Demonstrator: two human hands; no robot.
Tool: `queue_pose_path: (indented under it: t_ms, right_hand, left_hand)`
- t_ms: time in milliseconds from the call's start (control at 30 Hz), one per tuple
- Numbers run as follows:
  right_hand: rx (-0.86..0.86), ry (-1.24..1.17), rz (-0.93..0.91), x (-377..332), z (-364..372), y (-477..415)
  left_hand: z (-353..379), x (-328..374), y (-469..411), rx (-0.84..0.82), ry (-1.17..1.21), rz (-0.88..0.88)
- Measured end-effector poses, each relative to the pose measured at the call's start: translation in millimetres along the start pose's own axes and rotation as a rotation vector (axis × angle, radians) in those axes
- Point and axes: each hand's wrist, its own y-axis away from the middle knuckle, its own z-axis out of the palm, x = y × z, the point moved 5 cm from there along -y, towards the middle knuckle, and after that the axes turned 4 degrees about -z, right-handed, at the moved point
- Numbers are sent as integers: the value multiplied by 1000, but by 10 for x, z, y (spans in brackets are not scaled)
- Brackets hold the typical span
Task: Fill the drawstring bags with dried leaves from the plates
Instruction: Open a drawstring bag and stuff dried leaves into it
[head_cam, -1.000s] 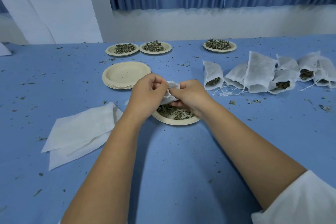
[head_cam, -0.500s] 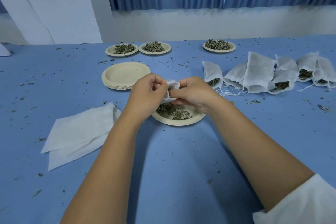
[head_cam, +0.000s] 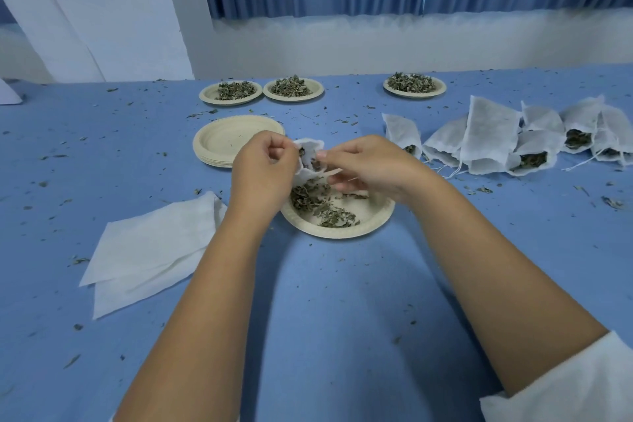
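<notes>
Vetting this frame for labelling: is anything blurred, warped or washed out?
Head view: the wide-angle lens stretches the forearms toward the bottom edge; light is soft and even, with only faint shadows on the table beside the arms, no glare; the left hand, right hand and the drawstring bag they pinch are fairly sharp; the far plates look softer.

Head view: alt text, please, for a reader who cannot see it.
The left hand and right hand pinch a small white mesh drawstring bag above a beige paper plate of dried green leaves on a blue table. Filled white bags lie at right, flat empty bags at left, three more leaf plates behind.
</notes>
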Motion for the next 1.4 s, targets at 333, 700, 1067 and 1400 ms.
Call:
queue_pose_path:
  t_ms: [333,700,1067,1400]
  right_hand:
    - [-59,785,-287,48,339,-34]
    - [-59,716,-259,79,181,-68]
    - [-104,789,-157,-20,24,1]
    - [-241,675,-64,-33,44,121]
  left_hand:
    - [-50,-57,-48,78,-2,-29]
    - [-44,-40,-43,66,17,-11]
    - [-43,-42,-31,55,-3,-19]
    - [-36,-54,-37,45,-13,-29]
